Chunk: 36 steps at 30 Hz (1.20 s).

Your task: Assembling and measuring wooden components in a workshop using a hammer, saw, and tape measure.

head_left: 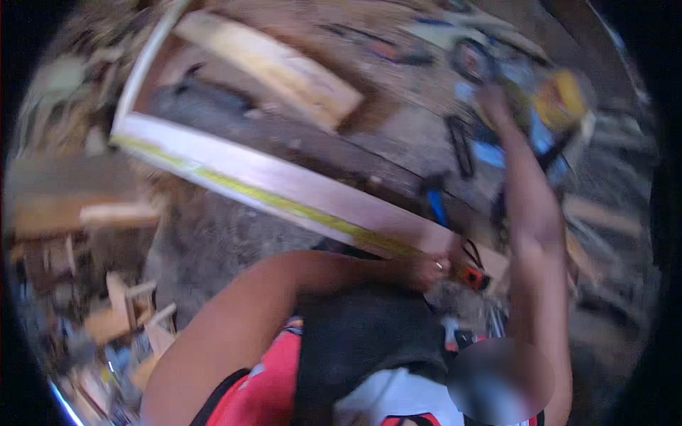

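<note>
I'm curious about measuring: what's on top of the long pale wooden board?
A thin yellow measuring tape runs along the near edge of the board; the wood beneath it is hidden.

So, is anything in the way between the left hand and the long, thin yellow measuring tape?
Nothing visible is. The left hand is right at one end of the long, thin yellow measuring tape, which runs along the long, pale wooden board. Blur hides its exact grip.
</note>
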Tool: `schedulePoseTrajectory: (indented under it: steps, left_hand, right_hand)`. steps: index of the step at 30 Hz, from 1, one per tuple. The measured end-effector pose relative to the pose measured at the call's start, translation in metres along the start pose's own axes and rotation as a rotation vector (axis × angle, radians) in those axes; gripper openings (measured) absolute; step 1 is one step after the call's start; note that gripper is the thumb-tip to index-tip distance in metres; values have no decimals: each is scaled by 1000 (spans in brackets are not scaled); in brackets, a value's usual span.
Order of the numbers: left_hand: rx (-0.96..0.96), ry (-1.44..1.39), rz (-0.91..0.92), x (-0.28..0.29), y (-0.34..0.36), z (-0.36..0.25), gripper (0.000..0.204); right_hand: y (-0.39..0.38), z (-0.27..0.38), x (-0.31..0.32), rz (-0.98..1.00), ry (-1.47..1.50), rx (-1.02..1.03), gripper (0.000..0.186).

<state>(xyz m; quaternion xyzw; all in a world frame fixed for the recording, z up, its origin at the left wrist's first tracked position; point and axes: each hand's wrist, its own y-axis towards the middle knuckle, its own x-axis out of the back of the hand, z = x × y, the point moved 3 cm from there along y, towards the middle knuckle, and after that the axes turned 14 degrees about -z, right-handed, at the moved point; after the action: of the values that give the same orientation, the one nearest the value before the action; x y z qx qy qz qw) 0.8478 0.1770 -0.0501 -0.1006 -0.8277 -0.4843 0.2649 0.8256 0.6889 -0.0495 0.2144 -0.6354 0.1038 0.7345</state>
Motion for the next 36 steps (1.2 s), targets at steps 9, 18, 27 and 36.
schedulePoseTrajectory:
  steps: [9,18,27,36]
  left_hand:
    - [-79,265,249,0,1,5,47]
    - [604,279,437,-7,-6,-37,52]
    - [393,587,359,15,32,-75,41]
    - [378,487,303,23,26,-60,43]
  right_hand:
    - [-122,-26,115,-85,1221,-603,22]
    - [-392,-41,243,-98,2123,-741,19]
    - [-476,-9,249,-601,927,-365,19]
    - [-494,41,224,-277,264,69,46]
